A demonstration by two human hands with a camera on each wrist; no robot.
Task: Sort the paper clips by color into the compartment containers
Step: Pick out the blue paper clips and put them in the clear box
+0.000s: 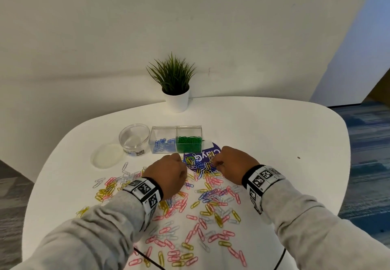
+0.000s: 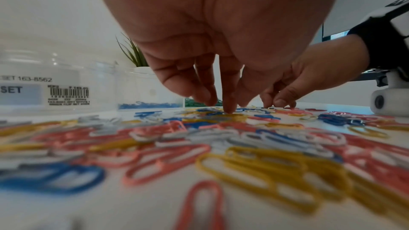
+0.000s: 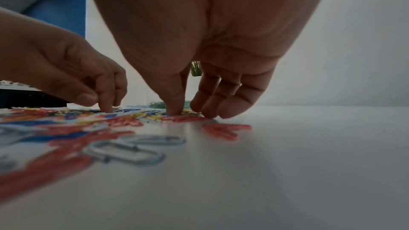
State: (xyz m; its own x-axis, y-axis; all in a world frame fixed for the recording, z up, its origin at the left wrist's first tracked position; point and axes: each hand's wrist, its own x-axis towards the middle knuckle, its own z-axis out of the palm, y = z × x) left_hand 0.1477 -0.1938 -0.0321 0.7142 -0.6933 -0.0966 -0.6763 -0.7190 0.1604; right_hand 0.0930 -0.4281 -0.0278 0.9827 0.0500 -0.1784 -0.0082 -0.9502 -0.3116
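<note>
1. The left hand's (image 2: pixel 199 45) fingers (image 2: pixel 228 93) point straight down, one fingertip touching the paper clips (image 1: pixel 190 212); whether it has hold of one, I can't tell.
2. The right hand's (image 3: pixel 199 45) fingers (image 3: pixel 230 104) are lightly curled, tips down on the clips beside a pink one; a grip isn't clear.
3. Both hands meet over a purple sticker (image 1: pixel 200 155) at the far edge of the heap.
4. Pink, yellow, white and blue clips lie scattered across the white table (image 1: pixel 274 143).
5. Behind them stands the clear compartment container (image 1: pixel 176 142): blue clips in its left half, green in its right.
6. A round tub (image 1: pixel 134 138), its lid (image 1: pixel 107 156) and a potted plant (image 1: pixel 174 83) sit beyond.
</note>
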